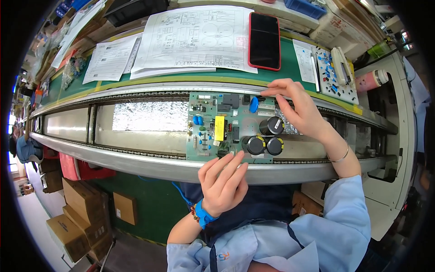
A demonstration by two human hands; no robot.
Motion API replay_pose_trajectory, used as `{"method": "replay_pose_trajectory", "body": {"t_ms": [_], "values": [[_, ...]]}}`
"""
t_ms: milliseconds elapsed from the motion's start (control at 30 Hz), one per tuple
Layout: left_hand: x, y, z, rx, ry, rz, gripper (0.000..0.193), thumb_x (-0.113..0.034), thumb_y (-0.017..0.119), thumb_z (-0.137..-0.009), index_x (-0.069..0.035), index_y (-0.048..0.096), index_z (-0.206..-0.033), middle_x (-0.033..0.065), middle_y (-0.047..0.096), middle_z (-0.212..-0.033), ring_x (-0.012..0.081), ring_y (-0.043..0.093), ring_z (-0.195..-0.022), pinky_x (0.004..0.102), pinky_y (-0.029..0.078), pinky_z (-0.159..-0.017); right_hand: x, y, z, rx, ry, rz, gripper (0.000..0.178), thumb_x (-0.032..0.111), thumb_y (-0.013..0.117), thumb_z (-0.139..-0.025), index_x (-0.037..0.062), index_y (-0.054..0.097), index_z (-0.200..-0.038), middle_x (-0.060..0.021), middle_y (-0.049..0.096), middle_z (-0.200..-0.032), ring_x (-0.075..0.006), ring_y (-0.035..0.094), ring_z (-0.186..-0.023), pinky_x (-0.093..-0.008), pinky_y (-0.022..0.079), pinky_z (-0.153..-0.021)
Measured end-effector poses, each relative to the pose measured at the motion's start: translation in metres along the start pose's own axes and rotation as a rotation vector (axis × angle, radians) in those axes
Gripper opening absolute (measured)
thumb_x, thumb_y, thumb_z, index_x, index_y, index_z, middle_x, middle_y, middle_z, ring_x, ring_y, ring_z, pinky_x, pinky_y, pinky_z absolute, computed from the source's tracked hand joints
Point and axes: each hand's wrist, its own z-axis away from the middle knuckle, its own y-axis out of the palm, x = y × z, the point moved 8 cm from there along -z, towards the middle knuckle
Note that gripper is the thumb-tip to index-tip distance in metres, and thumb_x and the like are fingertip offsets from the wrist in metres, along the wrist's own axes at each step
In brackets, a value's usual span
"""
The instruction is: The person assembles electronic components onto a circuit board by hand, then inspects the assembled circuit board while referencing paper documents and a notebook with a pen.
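Note:
A green circuit board (206,122) lies across the two rails in front of me. It carries three black cylindrical capacitors (272,126), a yellow-wrapped transformer (219,128), a blue disc component (254,104) and several small parts. My left hand (223,183) rests at the board's near edge, its fingers stretched out over the rail and nothing seen in them. At the far right corner is my right hand (299,109), fingers extended and apart, the fingertips close to the blue disc. Whether those fingertips touch the board I cannot tell.
Metal conveyor rails (136,159) run left to right. Beyond them, a green bench top bears printed drawings (195,36), a red-cased phone (264,41) and a white board of loose components (333,77). A pink bottle (371,80) lies at right; cardboard boxes (84,204) stand lower left.

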Motion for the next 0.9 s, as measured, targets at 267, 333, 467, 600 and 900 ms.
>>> {"method": "replay_pose_trajectory", "body": {"t_ms": [267,333,467,600,900], "values": [[0.003,-0.005,0.003,-0.004,0.009,-0.021,0.033,0.005,0.054,-0.064,-0.005,0.057,-0.096,0.0091,0.062,-0.104,0.0246,0.055,-0.095,0.0365,0.039,-0.084,0.006,-0.005,0.005,0.024,-0.076,0.177,0.019,0.003,0.045,-0.083,0.0042,0.048,-0.101,-0.0039,0.064,-0.089,-0.0218,0.056,-0.084,-0.0322,0.035,-0.081],[0.002,-0.007,0.004,-0.016,0.016,-0.017,0.033,0.006,0.053,-0.064,-0.005,0.057,-0.095,0.0089,0.062,-0.103,0.0248,0.055,-0.094,0.0361,0.04,-0.082,0.005,-0.008,0.007,-0.005,-0.05,0.146,0.018,0.003,0.045,-0.082,0.0044,0.049,-0.1,-0.0037,0.064,-0.088,-0.0213,0.056,-0.084,-0.0319,0.035,-0.081],[0.003,-0.008,0.007,-0.031,0.017,-0.014,0.032,0.001,0.057,-0.063,-0.007,0.06,-0.094,0.0068,0.063,-0.103,0.0209,0.055,-0.094,0.0331,0.039,-0.083,0.008,-0.008,0.011,0.019,-0.092,0.146,0.017,0.003,0.046,-0.082,0.0045,0.05,-0.099,-0.0041,0.063,-0.089,-0.0212,0.056,-0.084,-0.032,0.035,-0.081],[0.004,-0.008,0.008,-0.033,0.012,-0.016,0.032,0.002,0.056,-0.063,-0.007,0.06,-0.093,0.0067,0.063,-0.103,0.0208,0.055,-0.093,0.0332,0.039,-0.082,0.005,-0.014,0.012,0.008,-0.063,0.173,0.017,0.002,0.046,-0.082,0.0042,0.051,-0.098,-0.0049,0.063,-0.089,-0.0212,0.056,-0.084,-0.0321,0.035,-0.081],[0.013,-0.023,0.011,-0.062,0.016,-0.068,0.032,0.002,0.056,-0.062,-0.007,0.06,-0.093,0.0066,0.062,-0.102,0.0218,0.055,-0.092,0.0338,0.041,-0.081,-0.004,-0.018,0.017,-0.007,-0.014,0.208,0.019,0.001,0.047,-0.081,0.0035,0.05,-0.099,-0.0057,0.063,-0.092,-0.0233,0.056,-0.088,-0.0324,0.037,-0.081]]}}
